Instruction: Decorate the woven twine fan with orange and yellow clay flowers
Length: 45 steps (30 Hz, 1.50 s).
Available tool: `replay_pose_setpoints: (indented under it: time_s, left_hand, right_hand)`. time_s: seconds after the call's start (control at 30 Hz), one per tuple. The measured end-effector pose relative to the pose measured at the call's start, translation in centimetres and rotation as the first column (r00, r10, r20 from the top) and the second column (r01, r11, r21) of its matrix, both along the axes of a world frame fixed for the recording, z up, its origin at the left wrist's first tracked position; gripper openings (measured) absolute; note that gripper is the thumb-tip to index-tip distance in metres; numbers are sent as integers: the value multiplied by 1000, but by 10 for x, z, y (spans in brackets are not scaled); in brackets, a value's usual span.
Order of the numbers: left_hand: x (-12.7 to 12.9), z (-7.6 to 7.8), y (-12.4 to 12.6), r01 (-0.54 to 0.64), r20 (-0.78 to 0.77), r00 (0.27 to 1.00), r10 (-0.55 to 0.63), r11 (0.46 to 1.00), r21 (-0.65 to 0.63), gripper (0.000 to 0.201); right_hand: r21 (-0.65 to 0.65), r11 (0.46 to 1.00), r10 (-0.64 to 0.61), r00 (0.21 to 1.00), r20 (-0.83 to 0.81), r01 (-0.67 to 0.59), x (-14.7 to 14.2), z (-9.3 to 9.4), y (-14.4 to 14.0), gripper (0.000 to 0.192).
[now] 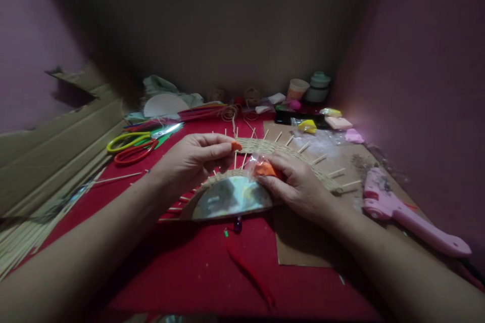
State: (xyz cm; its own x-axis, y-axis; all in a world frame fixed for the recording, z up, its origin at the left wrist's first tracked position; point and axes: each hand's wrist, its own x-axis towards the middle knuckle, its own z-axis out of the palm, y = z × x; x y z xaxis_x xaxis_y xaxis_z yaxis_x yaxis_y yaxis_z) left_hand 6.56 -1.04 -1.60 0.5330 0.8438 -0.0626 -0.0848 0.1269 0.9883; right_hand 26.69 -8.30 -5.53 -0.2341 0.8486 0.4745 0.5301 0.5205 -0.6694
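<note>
Between the thumb and fingertips of my left hand [204, 153] is a small orange piece of clay [237, 146]. My right hand [299, 179] grips a clear plastic packet with a larger lump of orange clay [267, 169] inside. Both hands hover over a half-round woven fan [265, 146] with thin sticks poking out along its curved edge. A pale blue-green picture panel [231, 199] fills the fan's inner half circle. Just below it hangs a dark bead [237, 224], and a red tassel [248, 272] with a green tip lies nearer me.
Scissors with yellow and red handles [132, 146] lie at the left, near loose sticks [38, 232] and folded cardboard [49, 161]. A pink glue gun [413, 217] rests at the right. Yellow clay [306, 126], a paper cup [297, 89] and a lidded jar [318, 88] stand behind.
</note>
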Motion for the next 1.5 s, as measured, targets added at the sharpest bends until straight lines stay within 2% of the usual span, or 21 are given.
replay_pose_setpoints:
  time_s: [0.1, 0.27, 0.47, 0.6, 0.77, 0.93, 1.03, 1.2, 1.3, 1.5]
  left_hand:
    - [-1, 1, -2, 2, 40, 999, -2, 1000, -5, 15]
    - [-4, 6, -8, 63, 90, 994, -54, 994, -91, 3]
    - [-3, 7, -9, -32, 180, 982, 57, 990, -141, 13]
    - [-3, 5, -8, -10, 220, 974, 47, 986, -164, 22]
    - [-4, 0, -6, 50, 139, 990, -31, 989, -138, 15]
    - [-6, -4, -2, 40, 130, 991, -32, 997, -61, 16]
    - [-6, -2, -2, 51, 108, 993, -45, 998, -48, 9]
    - [-6, 3, -5, 99, 65, 993, -99, 995, -2, 10]
    - [-6, 5, -5, 61, 34, 998, -61, 998, 6, 12]
    - [-13, 1, 6, -18, 123, 992, 10, 998, 58, 9]
  right_hand:
    - [59, 998, -34, 999, -21, 35, 2, -2, 2, 23]
    - [133, 987, -85, 995, -56, 92, 3, -5, 4, 26]
    - [142, 984, -101, 993, -56, 108, 3, -6, 3, 26]
    - [153, 982, -105, 993, -58, 113, 4, -6, 4, 25]
    - [155, 982, -104, 994, -46, 110, 3, -5, 3, 25]
    - [178, 977, -112, 992, -51, 119, 4, -4, 3, 22]
    - [180, 976, -113, 992, -54, 121, 5, -3, 3, 23]
    - [181, 973, -132, 989, -68, 142, 6, -3, 4, 23]
    - [169, 974, -138, 988, -68, 147, 5, -3, 3, 23]
    - [140, 974, -167, 982, -88, 178, 6, -4, 3, 25]
